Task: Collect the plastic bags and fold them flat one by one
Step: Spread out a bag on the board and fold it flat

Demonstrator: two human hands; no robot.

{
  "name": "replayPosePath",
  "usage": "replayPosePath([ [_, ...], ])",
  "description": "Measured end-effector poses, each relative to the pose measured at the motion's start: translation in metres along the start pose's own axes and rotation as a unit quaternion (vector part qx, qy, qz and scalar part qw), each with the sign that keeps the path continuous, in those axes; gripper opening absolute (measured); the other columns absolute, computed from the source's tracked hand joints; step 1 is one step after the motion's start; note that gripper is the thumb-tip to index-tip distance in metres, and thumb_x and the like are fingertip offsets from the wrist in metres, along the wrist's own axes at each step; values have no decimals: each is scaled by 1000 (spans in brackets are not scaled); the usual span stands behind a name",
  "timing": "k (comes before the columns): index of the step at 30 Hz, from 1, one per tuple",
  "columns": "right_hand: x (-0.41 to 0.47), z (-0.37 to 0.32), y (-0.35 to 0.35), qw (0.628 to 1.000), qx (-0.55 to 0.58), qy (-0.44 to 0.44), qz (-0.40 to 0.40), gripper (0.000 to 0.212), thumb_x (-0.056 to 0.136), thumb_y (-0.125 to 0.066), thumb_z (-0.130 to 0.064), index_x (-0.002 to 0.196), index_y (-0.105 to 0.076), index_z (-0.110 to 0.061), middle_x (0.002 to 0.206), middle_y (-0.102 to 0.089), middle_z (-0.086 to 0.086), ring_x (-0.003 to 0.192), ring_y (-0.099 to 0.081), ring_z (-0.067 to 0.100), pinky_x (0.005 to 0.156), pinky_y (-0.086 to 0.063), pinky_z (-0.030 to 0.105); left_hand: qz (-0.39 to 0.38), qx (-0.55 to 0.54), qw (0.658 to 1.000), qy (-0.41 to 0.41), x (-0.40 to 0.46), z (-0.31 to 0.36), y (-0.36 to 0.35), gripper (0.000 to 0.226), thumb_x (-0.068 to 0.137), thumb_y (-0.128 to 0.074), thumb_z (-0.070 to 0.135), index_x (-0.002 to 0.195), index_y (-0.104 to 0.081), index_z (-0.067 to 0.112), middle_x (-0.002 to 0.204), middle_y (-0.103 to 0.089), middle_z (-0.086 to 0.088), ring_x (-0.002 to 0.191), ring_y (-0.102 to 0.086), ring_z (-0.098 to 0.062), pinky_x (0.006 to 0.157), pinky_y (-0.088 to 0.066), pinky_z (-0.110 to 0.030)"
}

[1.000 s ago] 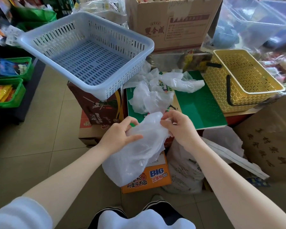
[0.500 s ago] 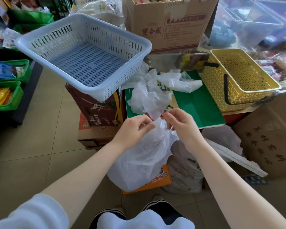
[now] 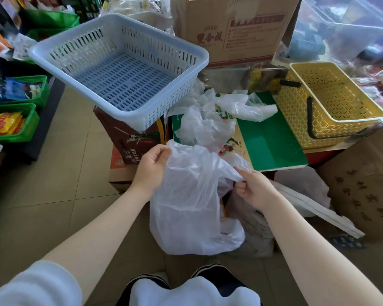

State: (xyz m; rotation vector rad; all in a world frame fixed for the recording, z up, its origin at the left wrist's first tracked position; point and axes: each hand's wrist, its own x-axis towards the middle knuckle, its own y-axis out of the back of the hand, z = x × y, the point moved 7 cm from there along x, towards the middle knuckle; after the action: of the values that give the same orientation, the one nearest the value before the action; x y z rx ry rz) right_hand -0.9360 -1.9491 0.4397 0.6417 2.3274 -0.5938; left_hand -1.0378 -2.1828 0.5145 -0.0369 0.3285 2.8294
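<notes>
A thin translucent white plastic bag (image 3: pixel 190 204) hangs spread out in front of me, held at its top. My left hand (image 3: pixel 152 167) pinches its upper left edge. My right hand (image 3: pixel 253 187) grips the upper right edge, lower than the left. Its bottom sags crumpled near the floor. A loose pile of more white plastic bags (image 3: pixel 210 120) lies on the green board (image 3: pixel 272 142) just beyond my hands.
A pale blue slotted basket (image 3: pixel 119 69) sits tilted on a brown carton at the left. A yellow basket with a black handle (image 3: pixel 327 104) stands at the right. Cardboard boxes (image 3: pixel 230 27) are behind, a big one (image 3: pixel 363 186) at right. Green bins of snacks (image 3: pixel 13 120) line the far left.
My hands have moved apart and stretched the bag's top wide; the right hand dropped lower and to the right. The bag now hangs longer and more open.
</notes>
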Motion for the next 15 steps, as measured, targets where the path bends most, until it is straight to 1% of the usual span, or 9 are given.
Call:
replayPosePath([
  [2, 7, 5, 20, 999, -23, -9, 45, 18, 96, -49, -15, 78, -48, -15, 56, -33, -2, 32, -27, 5, 31, -20, 16, 70, 13, 997, 38, 3, -14, 16, 23, 97, -42, 28, 86, -60, 19, 86, -61, -3, 79, -54, -14, 75, -46, -32],
  [5, 6, 8, 57, 975, -160, -25, 152, 20, 92, -53, -15, 73, -48, -13, 47, -36, -1, 35, -28, 11, 37, -20, 19, 137, 50, 986, 86, 5, -34, 37, 20, 98, -40, 28, 94, -58, 21, 86, -58, 7, 83, -52, -13, 79, -44, -33],
  [7, 0, 11, 81, 943, -241, -40, 228, 12, 89, -56, -14, 80, -54, -6, 54, -39, 6, 44, -31, 15, 42, -24, 23, 161, 71, 979, 106, 4, -46, 46, 21, 99, -38, 29, 96, -57, 20, 84, -56, 9, 86, -52, -16, 77, -43, -32],
  [8, -1, 12, 88, 930, -268, -44, 250, 11, 88, -55, -13, 92, -56, -3, 59, -42, 8, 48, -34, 16, 44, -27, 24, 164, 74, 977, 112, 3, -51, 49, 21, 99, -38, 29, 96, -57, 20, 84, -56, 9, 87, -53, -18, 76, -43, -32],
  [10, -2, 11, 89, 905, -335, -39, 260, 32, 86, -52, -12, 117, -51, -2, 76, -52, 12, 61, -47, 22, 50, -39, 26, 150, 75, 980, 106, 2, -54, 47, 22, 99, -38, 29, 94, -57, 19, 86, -57, 5, 87, -53, -18, 75, -43, -33],
  [11, -2, 9, 81, 880, -404, -28, 249, 42, 85, -51, -14, 126, -46, -5, 94, -57, 15, 77, -55, 27, 62, -47, 32, 135, 77, 983, 94, 2, -51, 44, 22, 99, -38, 29, 93, -57, 20, 86, -58, 3, 86, -53, -17, 73, -43, -31],
  [12, 0, 4, 72, 842, -480, -6, 244, 51, 84, -53, -17, 133, -42, -8, 115, -55, 16, 100, -55, 31, 80, -49, 38, 118, 83, 987, 78, 2, -46, 39, 22, 99, -38, 29, 92, -57, 21, 86, -58, 3, 83, -53, -15, 71, -42, -27],
  [13, -1, -5, 56, 810, -534, 40, 238, 55, 84, -55, -19, 136, -40, -12, 131, -48, 15, 117, -47, 33, 95, -43, 41, 99, 89, 989, 59, 1, -40, 33, 22, 99, -38, 29, 91, -57, 21, 85, -58, 3, 81, -52, -11, 70, -42, -24],
  [15, -10, -22, 7, 805, -537, 183, 171, 48, 85, -57, -17, 132, -47, -15, 137, -44, 11, 126, -41, 29, 102, -37, 40, 58, 96, 994, 17, 1, -26, 20, 23, 98, -40, 29, 90, -59, 18, 83, -59, 2, 76, -51, -4, 69, -40, -18],
])
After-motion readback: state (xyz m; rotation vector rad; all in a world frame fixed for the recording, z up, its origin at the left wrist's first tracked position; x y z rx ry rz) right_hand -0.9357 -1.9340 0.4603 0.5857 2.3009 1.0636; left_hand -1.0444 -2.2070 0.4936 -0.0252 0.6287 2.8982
